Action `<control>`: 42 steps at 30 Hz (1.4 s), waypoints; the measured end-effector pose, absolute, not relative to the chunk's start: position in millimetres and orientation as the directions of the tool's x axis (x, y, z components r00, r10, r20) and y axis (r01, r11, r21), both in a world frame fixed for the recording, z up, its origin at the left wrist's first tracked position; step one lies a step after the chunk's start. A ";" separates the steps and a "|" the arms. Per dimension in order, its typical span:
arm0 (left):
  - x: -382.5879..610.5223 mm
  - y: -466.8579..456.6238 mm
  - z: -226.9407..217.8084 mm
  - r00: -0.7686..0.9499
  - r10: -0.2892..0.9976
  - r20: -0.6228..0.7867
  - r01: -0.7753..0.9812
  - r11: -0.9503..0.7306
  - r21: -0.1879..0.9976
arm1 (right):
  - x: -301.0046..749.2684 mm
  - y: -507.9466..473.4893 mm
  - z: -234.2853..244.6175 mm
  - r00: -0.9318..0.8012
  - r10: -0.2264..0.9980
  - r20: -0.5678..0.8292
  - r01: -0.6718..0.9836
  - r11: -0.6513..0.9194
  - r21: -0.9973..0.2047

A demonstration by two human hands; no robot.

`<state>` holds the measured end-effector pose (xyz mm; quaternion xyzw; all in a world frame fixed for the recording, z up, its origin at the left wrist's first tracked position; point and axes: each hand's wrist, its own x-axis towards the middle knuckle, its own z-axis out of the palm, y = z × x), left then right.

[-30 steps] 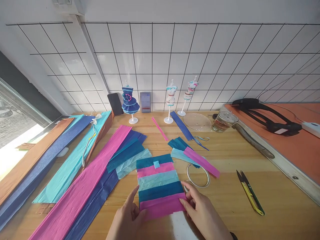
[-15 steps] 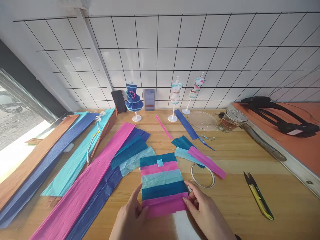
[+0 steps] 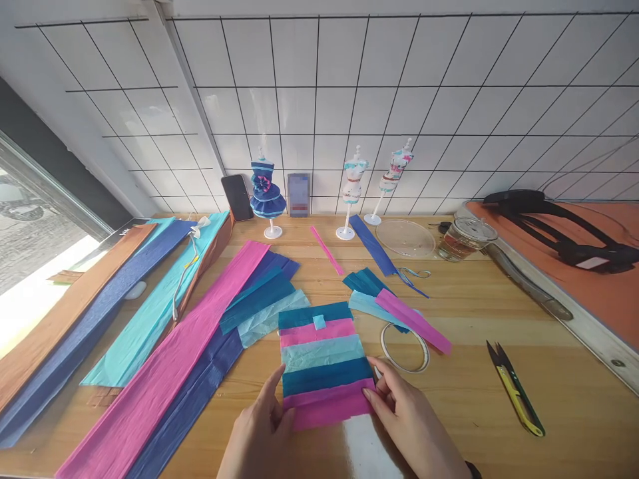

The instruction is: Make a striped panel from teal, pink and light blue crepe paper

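A striped crepe paper sheet lies in front of me, with teal, pink and light aqua bands. A small light-blue square rests near its top edge. My left hand holds its lower left edge, with the index finger along the side and the thumb at the pink bottom band. At the lower right, my right hand pinches the edge, its thumb on top of the paper. Just right of the sheet lies a white tape roll, and behind it overlap loose teal, aqua and pink strips.
Long crepe paper strips spread across the left side. Thread snips lie at right. Small dress forms, one in a blue dress, stand along the tiled wall near a phone. A lidded cup sits at the back right.
The view has shifted slightly. Both hands keep their places on the striped sheet, which looks almost unmoved.
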<state>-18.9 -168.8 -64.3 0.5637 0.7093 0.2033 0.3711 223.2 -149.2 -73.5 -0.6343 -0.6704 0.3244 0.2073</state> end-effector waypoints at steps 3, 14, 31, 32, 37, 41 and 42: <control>-17.7 -170.6 -66.0 -0.102 0.955 -0.278 0.646 0.276 0.712 | 222.1 -150.5 -68.5 -0.103 0.983 -0.150 0.710 -0.033 -0.703; -15.6 -174.8 -69.0 -0.135 0.957 -0.258 0.621 0.284 0.730 | 225.5 -153.3 -61.7 -0.109 0.982 -0.157 0.665 -0.045 -0.745; -16.0 -189.4 -55.0 -0.091 0.944 -0.318 0.653 0.297 0.696 | 228.8 -167.1 -63.4 -0.086 0.996 -0.025 0.675 0.040 -0.737; -17.2 -192.6 -55.7 -0.077 0.945 -0.317 0.654 0.288 0.700 | 230.5 -169.1 -62.1 -0.102 0.994 -0.042 0.673 0.038 -0.739; -23.3 -200.4 -58.5 -0.076 0.965 -0.251 0.624 0.242 0.743 | 235.5 -174.5 -59.2 -0.147 0.989 -0.024 0.677 0.083 -0.731; -19.0 -193.5 -53.6 -0.161 0.972 -0.171 0.678 0.235 0.696 | 229.7 -168.6 -65.2 -0.123 0.990 0.069 0.743 0.138 -0.655; -16.8 -191.3 -52.2 -0.181 0.968 -0.171 0.698 0.249 0.671 | 227.8 -166.7 -66.9 -0.130 0.988 0.080 0.768 0.151 -0.623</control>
